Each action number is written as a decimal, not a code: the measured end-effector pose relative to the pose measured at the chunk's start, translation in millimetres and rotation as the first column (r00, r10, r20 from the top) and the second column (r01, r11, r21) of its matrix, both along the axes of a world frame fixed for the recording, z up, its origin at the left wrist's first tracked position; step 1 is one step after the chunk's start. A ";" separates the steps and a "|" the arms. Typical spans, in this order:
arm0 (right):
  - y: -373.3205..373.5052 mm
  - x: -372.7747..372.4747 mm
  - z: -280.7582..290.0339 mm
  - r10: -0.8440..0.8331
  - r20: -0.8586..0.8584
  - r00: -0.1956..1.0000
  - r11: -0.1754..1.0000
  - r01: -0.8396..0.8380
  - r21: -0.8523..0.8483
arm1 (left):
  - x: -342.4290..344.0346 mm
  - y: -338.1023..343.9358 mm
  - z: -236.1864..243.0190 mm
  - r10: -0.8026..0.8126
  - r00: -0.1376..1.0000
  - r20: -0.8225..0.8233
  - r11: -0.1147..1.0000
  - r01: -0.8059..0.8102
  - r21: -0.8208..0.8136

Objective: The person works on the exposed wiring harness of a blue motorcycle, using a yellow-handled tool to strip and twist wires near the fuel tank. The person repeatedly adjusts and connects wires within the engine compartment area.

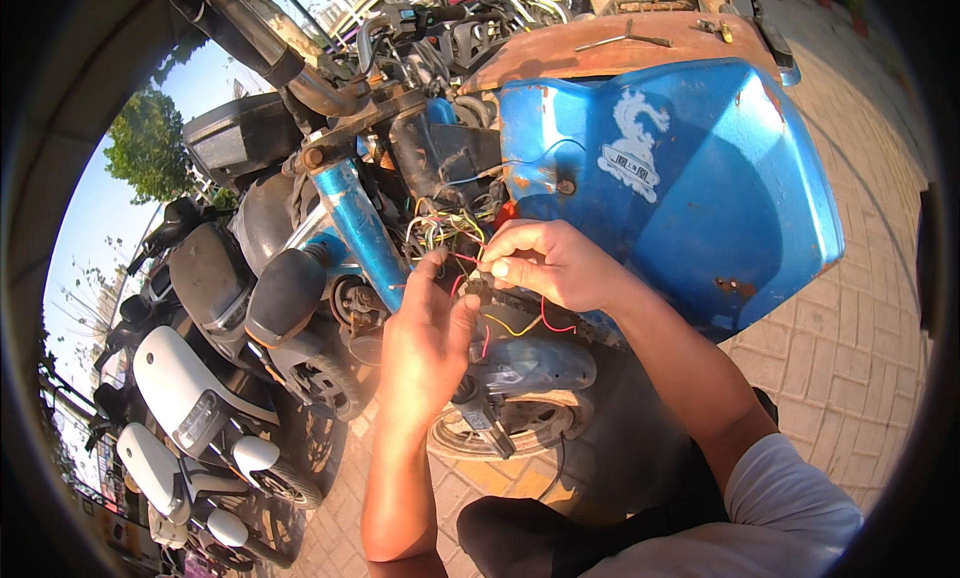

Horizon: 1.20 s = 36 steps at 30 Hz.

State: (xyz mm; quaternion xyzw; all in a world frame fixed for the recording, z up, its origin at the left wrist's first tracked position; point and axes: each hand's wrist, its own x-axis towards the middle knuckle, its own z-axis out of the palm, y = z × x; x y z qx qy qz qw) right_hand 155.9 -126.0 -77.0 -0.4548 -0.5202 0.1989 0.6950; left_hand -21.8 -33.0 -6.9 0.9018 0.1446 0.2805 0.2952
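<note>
My right hand [552, 265] is closed in a pinch on a thin red wire [466, 258] in front of the vehicle's bared front end. Close beside it, my left hand [428, 338] has thumb and forefinger apart, its fingertips near the same wire. Around and behind the fingers spreads a tangle of yellow, green, white and red wires [450, 223]. A loose yellow wire [515, 328] and red ends hang below my right hand. To the left of the wires runs a blue steering tube [357, 223]; the front wheel [515, 425] stands beneath.
A large blue body panel [700, 188] with rust spots fills the right side. A hammer-like tool [625, 40] lies on the brown board [520, 53] behind it. Parked scooters [190, 388] line the left. Paving bricks [830, 378] cover the ground at right.
</note>
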 end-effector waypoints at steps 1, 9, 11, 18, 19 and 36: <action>-0.5 -1.2 -0.3 0.000 -0.036 0.999 1.000 -0.001 -0.022 | -0.6 0.7 4.3 -0.016 0.999 -0.028 1.000 0.015 -0.011; 0.7 -5.6 10.8 -0.216 0.145 0.966 0.972 0.226 -0.062 | 3.5 18.4 31.2 -0.069 0.997 -0.025 0.972 0.061 -0.227; 4.6 -6.4 11.2 -0.332 0.251 0.909 0.940 0.341 0.012 | -1.5 24.3 40.1 -0.169 0.986 -0.004 0.966 0.165 -0.198; 14.2 -9.0 4.3 -0.469 0.206 0.859 0.883 0.455 0.112 | -24.0 15.0 31.9 -0.133 0.990 0.056 0.991 0.134 -0.027; 13.8 -9.2 4.1 -0.465 0.170 0.869 0.885 0.449 0.125 | -27.9 10.4 25.0 -0.147 0.987 0.065 0.988 0.149 -0.032; 13.2 -5.6 1.7 -0.367 0.118 0.922 0.929 0.359 0.083 | 1.8 -18.0 -27.4 -0.055 0.992 -0.117 0.800 0.113 0.590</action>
